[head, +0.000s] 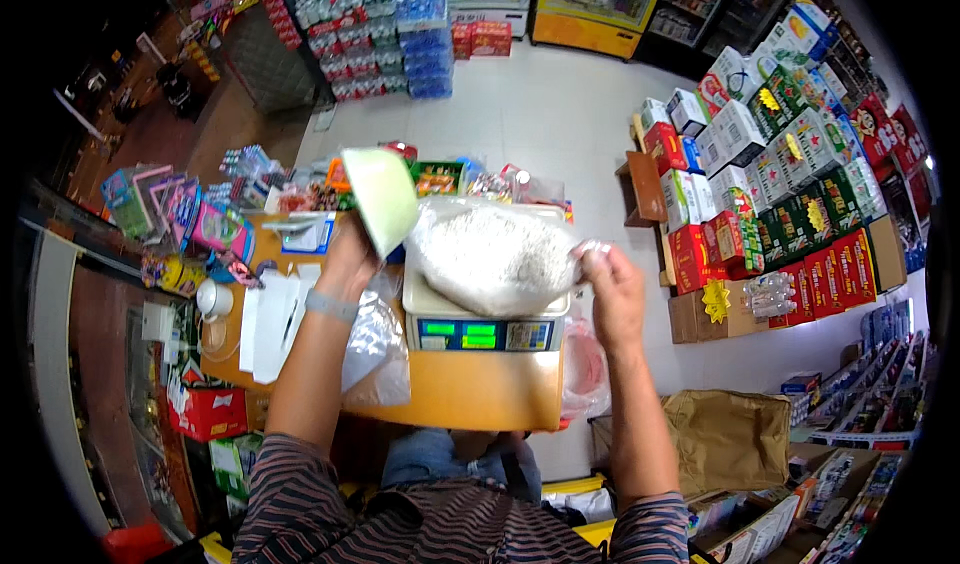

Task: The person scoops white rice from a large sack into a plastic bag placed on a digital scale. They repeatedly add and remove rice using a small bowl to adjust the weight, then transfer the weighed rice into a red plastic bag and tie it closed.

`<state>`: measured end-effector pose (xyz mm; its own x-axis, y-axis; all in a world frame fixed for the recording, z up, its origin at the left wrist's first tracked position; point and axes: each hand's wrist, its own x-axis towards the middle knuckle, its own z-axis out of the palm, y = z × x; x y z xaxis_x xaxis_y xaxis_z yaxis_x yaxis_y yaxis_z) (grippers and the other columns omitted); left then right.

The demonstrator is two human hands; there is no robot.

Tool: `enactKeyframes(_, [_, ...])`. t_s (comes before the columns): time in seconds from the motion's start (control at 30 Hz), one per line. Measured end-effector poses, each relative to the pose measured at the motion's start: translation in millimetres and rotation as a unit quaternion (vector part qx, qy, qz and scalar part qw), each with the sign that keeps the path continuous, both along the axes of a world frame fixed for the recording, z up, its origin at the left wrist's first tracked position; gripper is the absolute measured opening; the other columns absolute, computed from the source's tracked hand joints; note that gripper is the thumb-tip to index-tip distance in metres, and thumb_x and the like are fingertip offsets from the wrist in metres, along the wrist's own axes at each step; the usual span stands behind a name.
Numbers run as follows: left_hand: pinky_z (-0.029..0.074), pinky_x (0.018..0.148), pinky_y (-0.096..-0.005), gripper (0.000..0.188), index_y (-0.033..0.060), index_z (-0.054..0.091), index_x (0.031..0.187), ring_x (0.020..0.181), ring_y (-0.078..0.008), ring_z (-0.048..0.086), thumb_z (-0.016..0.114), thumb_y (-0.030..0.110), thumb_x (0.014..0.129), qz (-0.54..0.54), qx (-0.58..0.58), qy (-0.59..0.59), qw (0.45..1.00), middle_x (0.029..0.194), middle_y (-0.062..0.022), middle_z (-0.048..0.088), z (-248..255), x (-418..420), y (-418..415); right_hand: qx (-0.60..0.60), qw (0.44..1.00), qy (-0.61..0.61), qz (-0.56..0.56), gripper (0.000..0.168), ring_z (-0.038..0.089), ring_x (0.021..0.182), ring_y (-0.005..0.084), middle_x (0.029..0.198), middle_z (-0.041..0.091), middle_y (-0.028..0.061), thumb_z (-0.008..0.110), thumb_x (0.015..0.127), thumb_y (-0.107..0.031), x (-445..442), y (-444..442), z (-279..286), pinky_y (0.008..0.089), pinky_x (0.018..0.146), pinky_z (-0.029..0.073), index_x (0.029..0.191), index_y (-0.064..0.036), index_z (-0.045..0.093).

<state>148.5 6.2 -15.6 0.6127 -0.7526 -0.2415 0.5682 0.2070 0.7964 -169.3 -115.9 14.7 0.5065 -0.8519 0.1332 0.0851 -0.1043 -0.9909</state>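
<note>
A clear plastic bag (487, 256) full of a white grainy material lies on the pan of a digital scale (491, 333) with lit green displays. My right hand (616, 286) pinches the bag's edge on its right side. On the left, my left hand (352, 253) grips a pale green bowl (386, 198), tipped on its side next to the bag. The inside of the bowl is turned away from me, and the fingers behind it are partly hidden.
Loose clear plastic bags (375, 346) and white papers (274, 324) lie on the wooden table (472, 391), left of the scale. A white cup (214, 298) stands at the left edge. Packaged goods (442, 178) line the far side; stacked cartons (780, 189) stand to the right.
</note>
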Motion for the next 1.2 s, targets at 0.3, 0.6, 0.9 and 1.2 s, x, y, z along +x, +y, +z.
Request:
enactKeyframes(0.3, [0.057, 0.089, -0.0411, 0.041, 0.0061, 0.050, 0.136, 0.108, -0.0256, 0.065, 0.054, 0.024, 0.099, 0.023, -0.088, 0.069, 0.993, 0.125, -0.0121, 0.062, -23.9, 11.1, 49.3, -0.019, 0.999, 0.029, 0.016, 0.019, 0.055, 0.075, 0.0071, 0.081, 0.061, -0.0008, 0.055, 0.099, -0.017, 0.0, 37.7, -0.6, 0.0239, 0.068, 0.045, 0.099, -0.003, 0.068])
enactKeyframes(0.6, [0.054, 0.095, -0.0402, 0.045, 0.0033, 0.047, 0.137, 0.113, -0.0250, 0.063, 0.052, 0.029, 0.100, 0.036, -0.040, 0.002, 0.999, 0.128, -0.0137, 0.060, 6.2, -2.4, 13.2, 0.022, 0.996, -0.071, -0.055, 0.023, 0.052, 0.075, 0.0067, 0.083, 0.061, -0.0018, 0.056, 0.100, -0.021, 19.3, -25.0, 5.0, 0.0229, 0.069, 0.043, 0.099, 0.000, 0.068])
enactKeyframes(0.9, [0.053, 0.095, -0.0381, 0.036, -0.0015, 0.051, 0.130, 0.112, -0.0244, 0.062, 0.043, 0.022, 0.104, -0.009, -0.009, 0.016, 1.000, 0.123, -0.0151, 0.061, -10.4, 4.4, 9.7, 0.056, 0.996, -0.069, -0.008, 0.024, 0.049, 0.072, 0.0060, 0.079, 0.058, -0.0026, 0.058, 0.098, -0.022, 19.4, -36.1, -2.3, 0.0218, 0.068, 0.039, 0.099, -0.001, 0.067])
enactKeyframes(1.2, [0.052, 0.092, -0.0376, 0.030, -0.0054, 0.054, 0.123, 0.107, -0.0249, 0.064, 0.050, 0.010, 0.097, -0.078, 0.042, 0.015, 0.996, 0.120, -0.0171, 0.062, -13.9, 5.9, 6.1, 0.110, 0.993, 0.002, -0.035, 0.016, 0.051, 0.073, 0.0066, 0.079, 0.061, -0.0015, 0.062, 0.094, -0.019, 25.5, -29.6, -8.7, 0.0224, 0.068, 0.040, 0.094, -0.003, 0.067])
